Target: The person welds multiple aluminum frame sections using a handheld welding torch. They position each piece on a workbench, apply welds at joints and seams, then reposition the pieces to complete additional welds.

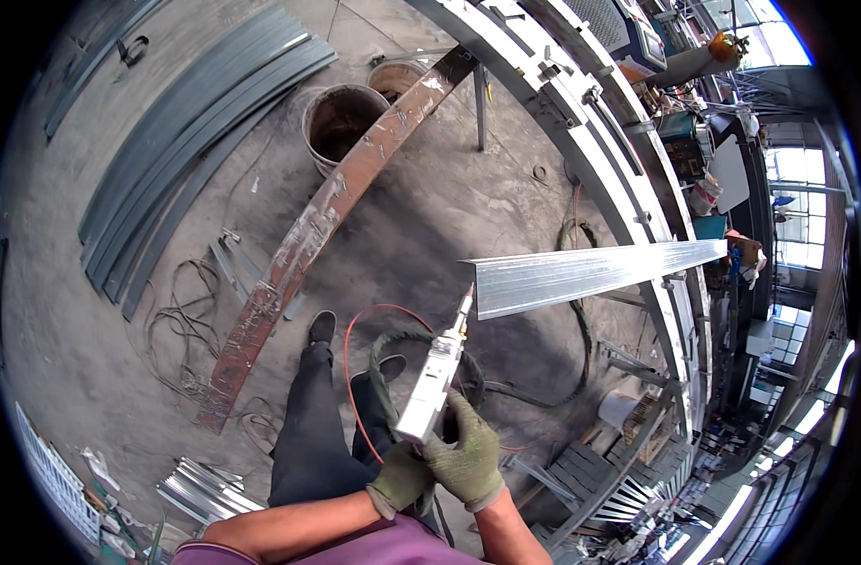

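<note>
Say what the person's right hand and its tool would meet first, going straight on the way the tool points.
The left end of the silvery metal strip, most likely: the white tool in the right hand aims at it. Depth is unclear, so the tool might touch it already or slip past.

A metalworking workshop is spreading around a stained floor point(440, 193): metal strips point(190, 151) are lying stacked at left, a long steel frame point(586, 151) is running along the right, 2 buckets point(310, 124) are standing near a rusty beam point(325, 217), a torch-like tool point(435, 377) is pointing at a metal profile point(590, 275), and paned windows point(797, 221) are glowing.
</note>
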`<state>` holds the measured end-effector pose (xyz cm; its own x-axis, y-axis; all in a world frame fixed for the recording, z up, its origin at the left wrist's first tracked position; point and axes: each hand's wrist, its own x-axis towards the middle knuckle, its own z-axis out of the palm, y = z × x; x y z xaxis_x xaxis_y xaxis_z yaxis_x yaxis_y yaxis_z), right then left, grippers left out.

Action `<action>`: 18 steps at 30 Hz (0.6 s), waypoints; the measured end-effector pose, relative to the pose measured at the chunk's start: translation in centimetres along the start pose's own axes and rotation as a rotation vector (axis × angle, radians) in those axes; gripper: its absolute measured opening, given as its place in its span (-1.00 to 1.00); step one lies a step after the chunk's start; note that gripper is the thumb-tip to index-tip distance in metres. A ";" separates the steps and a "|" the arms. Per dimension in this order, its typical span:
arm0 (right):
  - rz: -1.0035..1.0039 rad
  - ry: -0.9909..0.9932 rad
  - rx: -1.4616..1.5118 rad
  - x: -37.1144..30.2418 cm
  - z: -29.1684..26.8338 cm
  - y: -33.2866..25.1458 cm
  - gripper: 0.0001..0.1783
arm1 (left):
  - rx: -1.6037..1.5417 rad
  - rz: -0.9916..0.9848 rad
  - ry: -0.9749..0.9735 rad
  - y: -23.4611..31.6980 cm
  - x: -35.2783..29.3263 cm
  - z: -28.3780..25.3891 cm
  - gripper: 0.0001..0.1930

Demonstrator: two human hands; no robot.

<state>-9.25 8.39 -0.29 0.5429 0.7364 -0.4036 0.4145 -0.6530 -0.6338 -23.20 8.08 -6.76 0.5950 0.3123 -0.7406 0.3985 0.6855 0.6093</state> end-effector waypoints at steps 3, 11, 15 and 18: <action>0.077 -0.029 -0.029 1.4 0.7 -2.5 -0.32 | -0.017 0.105 0.035 0.3 0.6 -1.5 -0.80; 0.070 -0.035 -0.103 3.4 2.3 -2.9 -0.41 | -0.132 0.097 0.023 0.4 1.5 -2.4 -0.81; 0.076 -0.014 -0.115 3.7 2.5 -2.9 -0.43 | -0.192 0.001 0.027 1.1 1.7 -2.6 -0.82; 0.085 -0.002 -0.132 3.8 2.3 -3.4 -0.44 | -0.257 -0.022 0.027 1.7 1.8 -2.5 -0.81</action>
<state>-10.26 13.83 -1.24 0.5786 0.6780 -0.4533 0.4596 -0.7302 -0.5056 -23.24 11.48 -7.75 0.5676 0.3107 -0.7624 0.2183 0.8361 0.5033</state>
